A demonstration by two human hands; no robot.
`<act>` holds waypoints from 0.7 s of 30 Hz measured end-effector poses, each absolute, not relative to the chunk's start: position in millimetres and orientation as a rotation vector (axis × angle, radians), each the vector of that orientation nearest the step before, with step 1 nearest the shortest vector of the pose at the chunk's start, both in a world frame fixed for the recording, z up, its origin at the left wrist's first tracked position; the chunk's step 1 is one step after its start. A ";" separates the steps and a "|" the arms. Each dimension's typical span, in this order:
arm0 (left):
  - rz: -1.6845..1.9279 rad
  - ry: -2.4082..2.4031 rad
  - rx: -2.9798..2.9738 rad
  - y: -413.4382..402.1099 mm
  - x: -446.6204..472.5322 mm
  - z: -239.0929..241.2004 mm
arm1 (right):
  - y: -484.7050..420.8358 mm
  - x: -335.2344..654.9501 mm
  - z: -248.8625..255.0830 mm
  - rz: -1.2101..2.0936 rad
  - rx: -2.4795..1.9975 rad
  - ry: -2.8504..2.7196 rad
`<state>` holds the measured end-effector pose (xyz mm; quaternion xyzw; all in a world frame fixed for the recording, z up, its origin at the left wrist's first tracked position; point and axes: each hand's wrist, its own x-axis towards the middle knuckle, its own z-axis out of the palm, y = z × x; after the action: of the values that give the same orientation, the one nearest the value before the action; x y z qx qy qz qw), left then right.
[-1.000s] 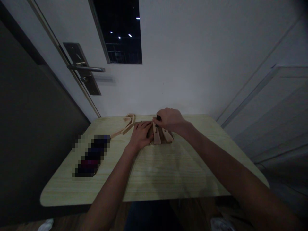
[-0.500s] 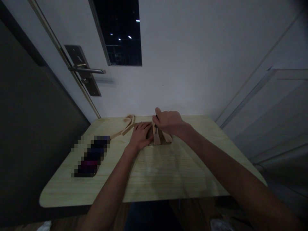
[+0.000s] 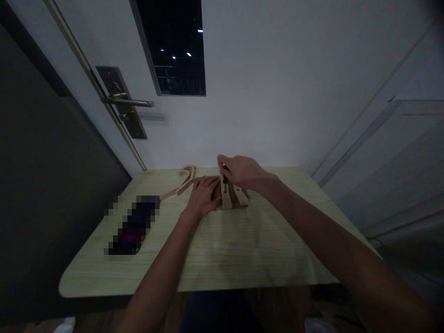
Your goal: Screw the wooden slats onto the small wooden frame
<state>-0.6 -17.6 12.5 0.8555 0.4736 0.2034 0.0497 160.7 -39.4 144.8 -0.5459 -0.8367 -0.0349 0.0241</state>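
My right hand is closed around a short black-handled screwdriver, with its shaft pointing down at a pale wooden strip. A second pale wooden piece with a dark hole lies just to the right. Both sit on a brown wooden base, partly hidden under my hands. My left hand lies flat on that base, fingers stretched out, beside the strip. Whether the screwdriver's tip touches a screw is too small to tell.
A curved wooden piece lies to the left, near the wall. A blurred-out phone-like dark object rests on the left of the light wooden table. Behind stands a white door with a metal handle.
My right hand has turned and shifted slightly left, baring more of the screwdriver and the right-hand wooden piece. My left hand stays in place.
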 end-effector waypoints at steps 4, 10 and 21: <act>0.632 1.444 2.627 -16.3 -0.7 10.2 | -36.7 165.2 137.3 -0.059 -1.608 -2.597; 0.643 1.430 2.638 -16.1 -0.4 9.7 | -37.1 171.3 135.6 -0.049 -1.450 -2.720; 0.647 1.420 2.671 -16.1 -1.0 9.1 | -38.9 170.5 139.6 -0.186 -1.643 -2.631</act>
<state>-1.0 -16.1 9.1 0.8632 0.4590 0.2089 0.0241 170.5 -38.9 139.6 -0.5287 -0.8465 -0.0599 0.0171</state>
